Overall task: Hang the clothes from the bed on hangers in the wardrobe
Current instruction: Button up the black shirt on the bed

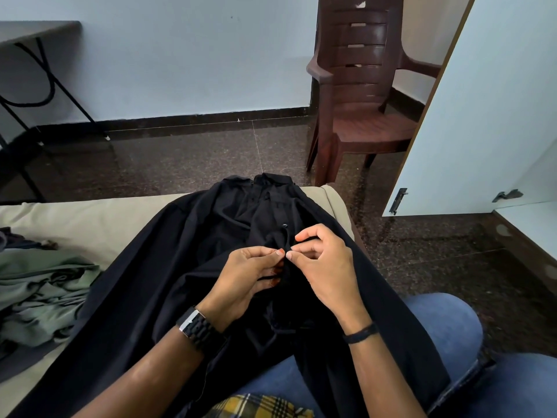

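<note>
Both the left hand [245,279] and the right hand [322,260] pinch the front of a black shirt [168,267] spread over the bed [90,218] and lap.

Chair [361,95] beside wardrobe door [470,116]

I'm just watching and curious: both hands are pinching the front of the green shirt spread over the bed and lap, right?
Not quite. In the head view the left hand and right hand pinch the front of a black shirt. The green garment lies crumpled and untouched on the bed.
</note>
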`<action>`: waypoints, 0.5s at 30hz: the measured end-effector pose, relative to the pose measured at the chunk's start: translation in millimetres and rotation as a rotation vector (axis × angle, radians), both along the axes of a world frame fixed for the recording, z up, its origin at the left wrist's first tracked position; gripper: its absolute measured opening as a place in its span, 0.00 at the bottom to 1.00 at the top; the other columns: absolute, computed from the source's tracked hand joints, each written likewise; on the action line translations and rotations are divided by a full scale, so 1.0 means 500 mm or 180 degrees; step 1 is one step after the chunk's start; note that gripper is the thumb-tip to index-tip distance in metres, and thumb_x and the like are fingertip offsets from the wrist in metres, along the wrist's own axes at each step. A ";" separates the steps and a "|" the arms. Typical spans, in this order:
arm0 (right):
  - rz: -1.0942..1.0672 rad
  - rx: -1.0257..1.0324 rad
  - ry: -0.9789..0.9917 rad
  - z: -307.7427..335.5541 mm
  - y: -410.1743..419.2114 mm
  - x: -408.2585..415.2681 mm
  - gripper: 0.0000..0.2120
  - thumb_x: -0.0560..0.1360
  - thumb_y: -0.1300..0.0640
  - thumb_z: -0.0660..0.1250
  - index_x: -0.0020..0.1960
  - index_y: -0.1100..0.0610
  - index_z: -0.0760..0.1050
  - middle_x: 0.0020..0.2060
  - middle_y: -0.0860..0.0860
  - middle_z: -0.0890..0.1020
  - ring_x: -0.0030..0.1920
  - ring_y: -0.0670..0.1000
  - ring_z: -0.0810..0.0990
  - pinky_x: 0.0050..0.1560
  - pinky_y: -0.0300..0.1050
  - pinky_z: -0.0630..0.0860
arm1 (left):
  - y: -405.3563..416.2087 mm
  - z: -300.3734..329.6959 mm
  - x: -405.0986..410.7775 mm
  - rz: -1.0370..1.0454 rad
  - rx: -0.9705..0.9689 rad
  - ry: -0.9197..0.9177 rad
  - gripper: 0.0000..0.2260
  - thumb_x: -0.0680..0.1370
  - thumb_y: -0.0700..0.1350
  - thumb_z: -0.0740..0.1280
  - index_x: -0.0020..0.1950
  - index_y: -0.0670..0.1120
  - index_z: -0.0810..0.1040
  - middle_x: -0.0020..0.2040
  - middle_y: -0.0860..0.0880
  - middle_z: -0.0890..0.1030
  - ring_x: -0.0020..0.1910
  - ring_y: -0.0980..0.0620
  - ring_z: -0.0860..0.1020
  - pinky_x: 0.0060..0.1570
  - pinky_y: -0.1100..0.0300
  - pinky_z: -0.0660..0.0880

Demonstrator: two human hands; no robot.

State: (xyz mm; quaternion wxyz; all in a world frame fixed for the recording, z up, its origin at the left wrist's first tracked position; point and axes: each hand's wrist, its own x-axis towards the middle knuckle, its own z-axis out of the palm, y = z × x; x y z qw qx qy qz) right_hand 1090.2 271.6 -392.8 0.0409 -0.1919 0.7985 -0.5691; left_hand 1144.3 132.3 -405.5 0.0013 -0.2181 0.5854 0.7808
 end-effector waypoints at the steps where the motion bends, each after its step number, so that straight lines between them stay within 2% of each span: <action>1: -0.0002 0.0048 0.0063 0.000 0.000 0.001 0.13 0.70 0.59 0.75 0.46 0.46 0.74 0.35 0.42 0.84 0.39 0.37 0.81 0.42 0.28 0.74 | 0.002 -0.002 0.000 0.0042 0.0018 0.0003 0.04 0.68 0.47 0.74 0.34 0.48 0.84 0.36 0.49 0.83 0.34 0.57 0.80 0.34 0.64 0.77; 5: 0.0139 0.0275 0.0326 0.003 -0.005 0.010 0.09 0.74 0.56 0.71 0.49 0.46 0.73 0.36 0.41 0.84 0.46 0.44 0.81 0.52 0.41 0.76 | 0.008 -0.010 -0.002 0.0273 0.0096 0.0072 0.10 0.75 0.42 0.70 0.34 0.47 0.85 0.37 0.48 0.83 0.34 0.56 0.81 0.35 0.63 0.78; 6: 0.0176 0.0306 0.0358 0.004 -0.004 0.009 0.08 0.75 0.55 0.70 0.49 0.45 0.72 0.36 0.41 0.84 0.47 0.45 0.81 0.52 0.41 0.75 | 0.009 -0.010 -0.002 0.0301 0.0084 0.0091 0.10 0.75 0.42 0.70 0.34 0.47 0.85 0.37 0.48 0.83 0.34 0.56 0.81 0.36 0.63 0.79; 8: 0.0275 0.0345 0.0355 0.008 0.002 0.004 0.08 0.75 0.56 0.69 0.49 0.46 0.72 0.36 0.40 0.84 0.45 0.42 0.80 0.50 0.35 0.74 | 0.012 -0.010 -0.002 0.0353 0.0031 0.0117 0.10 0.75 0.42 0.70 0.34 0.46 0.85 0.36 0.47 0.83 0.34 0.56 0.80 0.36 0.63 0.79; 10: 0.0481 0.0243 0.0088 0.011 0.011 -0.005 0.08 0.75 0.61 0.69 0.49 0.50 0.73 0.38 0.41 0.85 0.44 0.41 0.82 0.46 0.31 0.74 | 0.013 -0.009 0.000 0.0411 -0.0065 0.0136 0.09 0.76 0.41 0.70 0.36 0.44 0.84 0.37 0.46 0.83 0.34 0.55 0.81 0.35 0.63 0.78; 13: 0.0746 -0.0286 -0.0692 0.007 0.018 -0.010 0.10 0.75 0.71 0.65 0.48 0.56 0.73 0.42 0.51 0.86 0.45 0.45 0.84 0.40 0.35 0.79 | 0.016 -0.009 0.006 0.0454 -0.0255 0.0211 0.07 0.77 0.41 0.69 0.41 0.39 0.82 0.40 0.41 0.84 0.37 0.50 0.83 0.35 0.63 0.78; 15: 0.0682 -0.0425 -0.0725 0.001 0.015 -0.009 0.10 0.74 0.71 0.68 0.46 0.57 0.72 0.40 0.53 0.86 0.42 0.47 0.85 0.38 0.38 0.80 | 0.020 -0.009 0.008 0.0444 -0.0395 0.0226 0.08 0.77 0.41 0.69 0.42 0.37 0.82 0.41 0.38 0.84 0.40 0.46 0.84 0.38 0.59 0.81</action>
